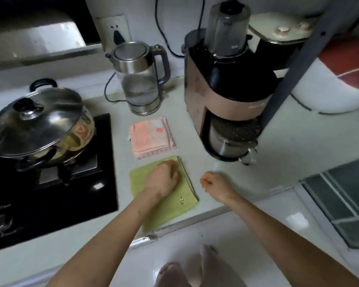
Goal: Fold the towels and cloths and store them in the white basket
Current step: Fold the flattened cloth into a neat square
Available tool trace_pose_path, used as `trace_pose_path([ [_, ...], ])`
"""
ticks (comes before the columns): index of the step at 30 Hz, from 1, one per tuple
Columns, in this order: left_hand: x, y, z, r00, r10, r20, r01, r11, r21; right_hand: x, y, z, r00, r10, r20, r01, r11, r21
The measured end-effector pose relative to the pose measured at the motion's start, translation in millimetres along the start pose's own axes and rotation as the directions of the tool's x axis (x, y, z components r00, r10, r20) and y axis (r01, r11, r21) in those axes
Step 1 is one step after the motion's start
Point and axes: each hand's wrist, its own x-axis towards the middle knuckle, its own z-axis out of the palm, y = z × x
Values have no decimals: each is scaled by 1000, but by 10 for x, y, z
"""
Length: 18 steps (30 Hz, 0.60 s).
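- Your left hand (pixel 163 179) rests knuckles-up on the green cloth (pixel 164 195), fingers curled at its far right edge.
- Your right hand (pixel 212 186) sits just beside that cloth on the pale countertop (pixel 278 158), fingers curled, holding nothing.
- A folded pink towel (pixel 151 136) lies just beyond the green cloth, near the glass kettle (pixel 140 79).
- A lidded steel pot (pixel 39 125) stands on the black hob (pixel 50 199) at your left.
- A pink-and-black blender (pixel 226 88) stands at your right.
- Your bare feet (pixel 187 270) show below the counter edge.
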Motion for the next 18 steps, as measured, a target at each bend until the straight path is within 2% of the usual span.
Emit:
trace_pose_path([
  [3, 74, 392, 219, 944, 235, 233, -263, 960, 98, -511, 322, -157, 968, 168, -186, -165, 986, 31],
  [5, 4, 700, 441, 840, 381, 386, -461, 877, 136, -1030, 592, -186, 898, 334, -288, -312, 942, 119],
  [7, -160, 1039, 693, 706, 485, 516, -632, 760, 150, -1654, 882, -128, 800, 483, -356, -417, 874, 250],
  [9, -403, 1389, 1006, 555, 563, 613, -775, 618, 134, -2354, 1122, -14, 665, 617, -421, -503, 786, 358],
  [12, -927, 1939, 1533, 358, 601, 714, -894, 441, 77, -3431, 1400, 215, 415, 777, -473, -573, 627, 527],
  [16, -1950, 2610, 2110, 69, 606, 793, -977, 200, -68, -4735, 1648, 622, 96, 899, -428, -580, 400, 709],
  [18, -2500, 2869, 2354, -49, 579, 814, -990, 79, -115, -5268, 1715, 866, -6, 931, -366, -559, 300, 773],
])
